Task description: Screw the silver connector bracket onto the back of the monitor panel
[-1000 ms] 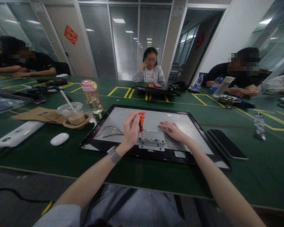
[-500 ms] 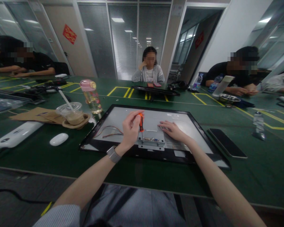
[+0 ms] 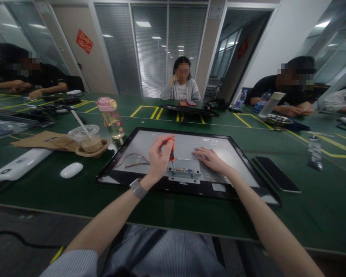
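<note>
My left hand [image 3: 160, 156] grips an orange and black screwdriver [image 3: 172, 149], held upright with its shaft pointing down at the left end of a metal bracket with connector ports [image 3: 184, 175]. The exact spot its tip meets is too small to make out. The bracket sits on the back of a flat display panel [image 3: 127, 154] with a black frame, lying on the table. My right hand [image 3: 210, 158] lies flat on the panel to the right of the bracket, fingers stretched out. Thin coloured wires [image 3: 135, 157] run across the panel left of my left hand.
Left of the panel are a white mouse [image 3: 71, 170], a white device [image 3: 21, 163], an iced drink cup [image 3: 88, 139] and a pink-lidded bottle [image 3: 111, 117]. A phone [image 3: 276, 174] lies on the right. Another display [image 3: 190, 110] lies across the table, where a person [image 3: 180, 90] sits.
My left hand has shifted its fingers slightly around the screwdriver's handle, which shows a little turned. My right hand and the panel stay in place.
</note>
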A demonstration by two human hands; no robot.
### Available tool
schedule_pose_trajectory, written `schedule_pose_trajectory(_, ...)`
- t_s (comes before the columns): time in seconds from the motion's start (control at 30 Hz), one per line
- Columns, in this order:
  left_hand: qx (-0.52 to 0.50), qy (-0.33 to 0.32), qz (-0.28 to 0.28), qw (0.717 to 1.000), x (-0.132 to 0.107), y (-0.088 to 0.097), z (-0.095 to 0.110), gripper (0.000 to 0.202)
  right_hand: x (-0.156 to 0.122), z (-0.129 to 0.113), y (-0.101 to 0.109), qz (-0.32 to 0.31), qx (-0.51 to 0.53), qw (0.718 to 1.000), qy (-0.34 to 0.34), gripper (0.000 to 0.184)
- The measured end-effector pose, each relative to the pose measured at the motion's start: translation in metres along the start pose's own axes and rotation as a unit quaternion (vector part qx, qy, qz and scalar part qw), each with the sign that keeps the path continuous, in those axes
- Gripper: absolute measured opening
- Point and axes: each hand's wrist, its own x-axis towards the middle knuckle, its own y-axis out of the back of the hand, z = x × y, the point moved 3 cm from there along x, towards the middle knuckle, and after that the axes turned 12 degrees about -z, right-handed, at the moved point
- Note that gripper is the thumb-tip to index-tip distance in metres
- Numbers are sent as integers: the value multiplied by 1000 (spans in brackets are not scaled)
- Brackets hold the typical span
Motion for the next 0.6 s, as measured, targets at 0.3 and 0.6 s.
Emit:
schedule_pose_trajectory(0.3, 37, -34, 35, 998, 0, 0, 2, 15, 1, 1, -1, 0, -1, 1000, -1, 42)
schedule_pose_trajectory(0.6, -18, 5, 1, 1000, 0, -1, 3, 28, 0, 0, 0, -4, 0, 1000, -6, 43)
